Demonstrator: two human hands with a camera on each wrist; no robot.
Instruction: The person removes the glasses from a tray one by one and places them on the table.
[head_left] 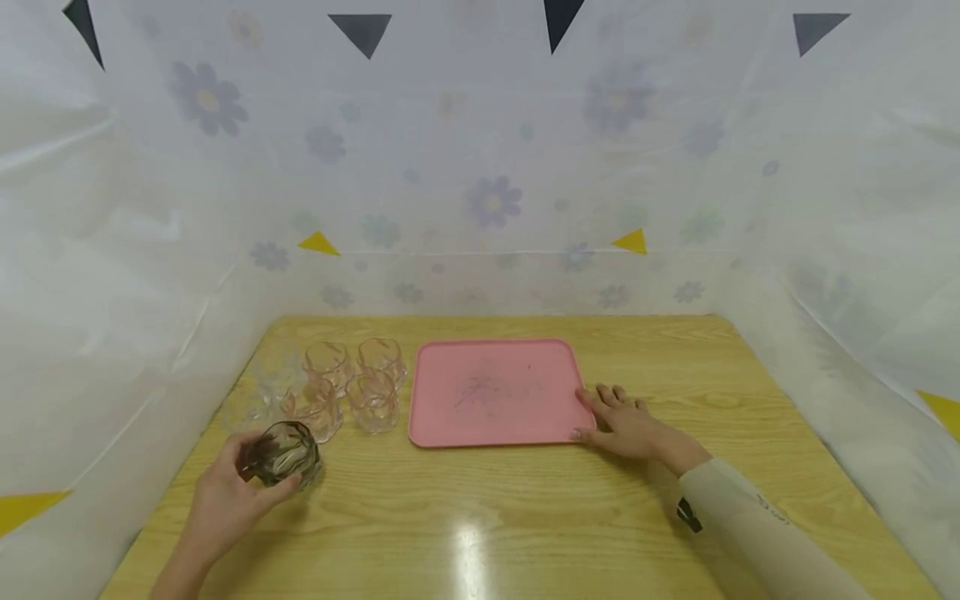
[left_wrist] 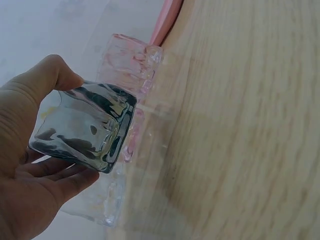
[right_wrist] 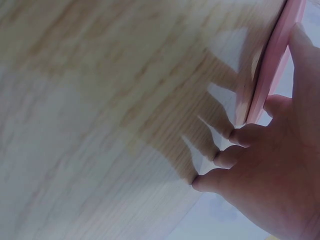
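Note:
In my left hand [head_left: 225,500] I hold a smoky grey faceted drinking glass [head_left: 283,457], thumb on one side and fingers on the other. In the left wrist view the glass [left_wrist: 87,125] is above the wooden table, its thick base toward the tabletop. Just beyond it stand several pink-tinted glasses [head_left: 375,404]. A pink tray [head_left: 510,421] lies flat in the middle of the table. At its right edge rests my right hand [head_left: 628,429], thumb and index finger touching the rim, the other fingers spread with tips on the wood.
Clear glasses [head_left: 246,410] stand left of the pink ones, near the table's left edge. Dark scuff marks show on the tray's surface. A white flower-patterned sheet [head_left: 491,208] closes off the back and both sides of the wooden table [head_left: 420,517].

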